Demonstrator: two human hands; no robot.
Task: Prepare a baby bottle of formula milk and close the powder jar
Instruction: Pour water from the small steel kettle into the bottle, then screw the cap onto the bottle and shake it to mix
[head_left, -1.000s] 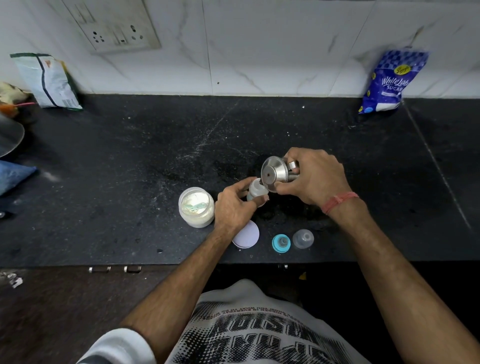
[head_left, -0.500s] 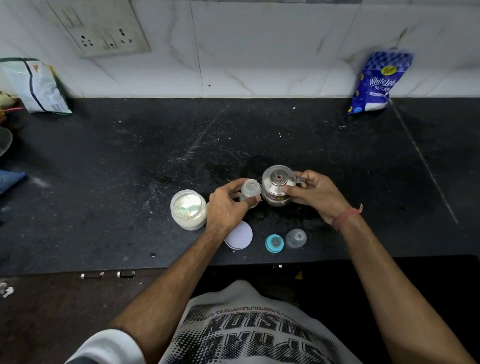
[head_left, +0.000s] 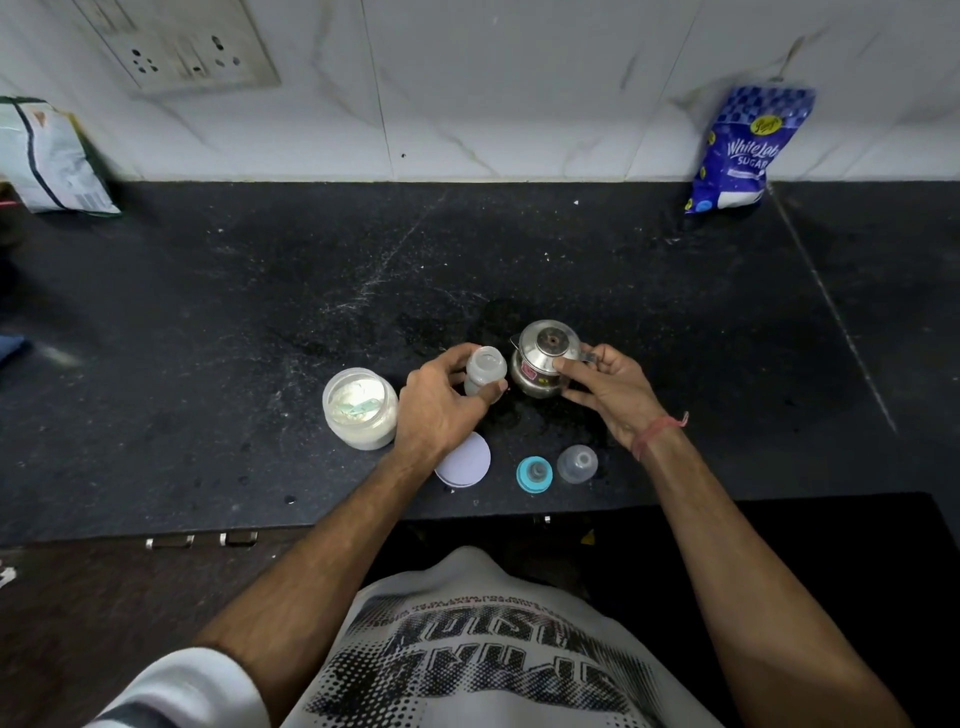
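A small clear baby bottle (head_left: 485, 366) stands open on the black counter (head_left: 519, 249), and my left hand (head_left: 441, 410) grips it round its side. Just right of it a small steel kettle (head_left: 540, 358) stands upright with its lid on. My right hand (head_left: 613, 389) holds the kettle at its handle, thumb on the body. The open powder jar (head_left: 360, 408), with white powder and a scoop inside, stands left of my left hand. Its white lid (head_left: 465, 460) lies flat near the counter's front edge, partly under my left wrist.
A teal bottle ring with its nipple (head_left: 534, 474) and a clear bottle cap (head_left: 577, 464) lie by the front edge. A blue sugar bag (head_left: 743, 150) leans on the wall at back right, a white packet (head_left: 49, 156) at back left. A wall socket (head_left: 192, 47) is above.
My right hand has brought the kettle down from its tilt over the bottle and stood it upright on the counter. My left hand has kept its hold on the bottle.
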